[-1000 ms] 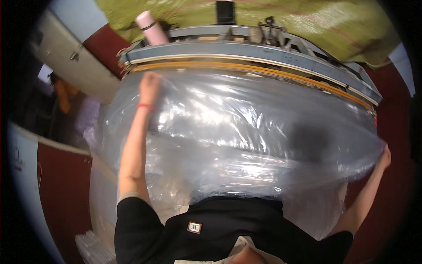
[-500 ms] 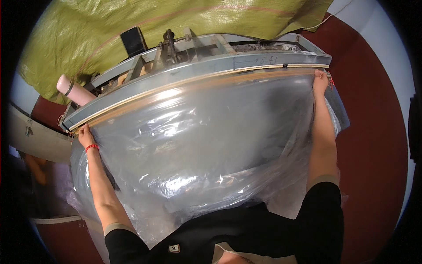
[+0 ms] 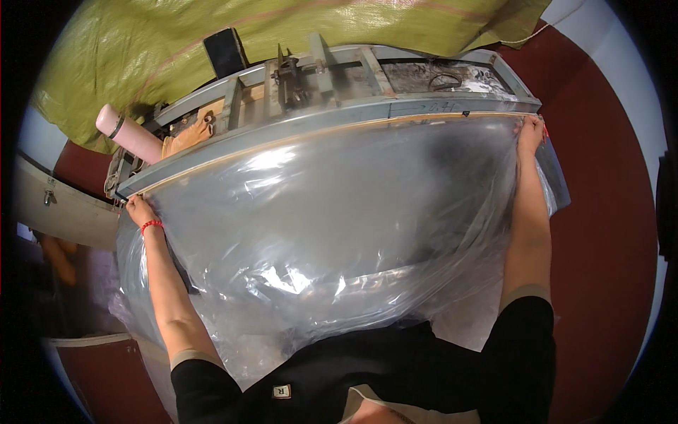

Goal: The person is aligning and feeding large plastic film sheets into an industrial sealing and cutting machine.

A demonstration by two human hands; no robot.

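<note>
A large clear plastic sheet [image 3: 339, 219] is stretched wide in front of me, its far edge lying along the long bar [image 3: 332, 131] of a grey metal machine. My left hand [image 3: 139, 210], with a red band at the wrist, pinches the sheet's far left corner at the bar's left end. My right hand [image 3: 530, 131] grips the far right corner at the bar's right end. Both arms are spread wide. The sheet sags down toward my black shirt, with more plastic bunched under it.
The grey machine frame [image 3: 374, 78] carries brackets and cables behind the bar. A pink cylinder [image 3: 128, 134] and a tan glove [image 3: 187, 136] lie at its left end. A yellow-green woven tarp [image 3: 296, 25] covers the background. Red floor [image 3: 600, 233] runs on the right.
The view has swung left to right across the machine. Both hands have carried the sheet's far edge up to the bar and now hold its corners at the bar's two ends.
</note>
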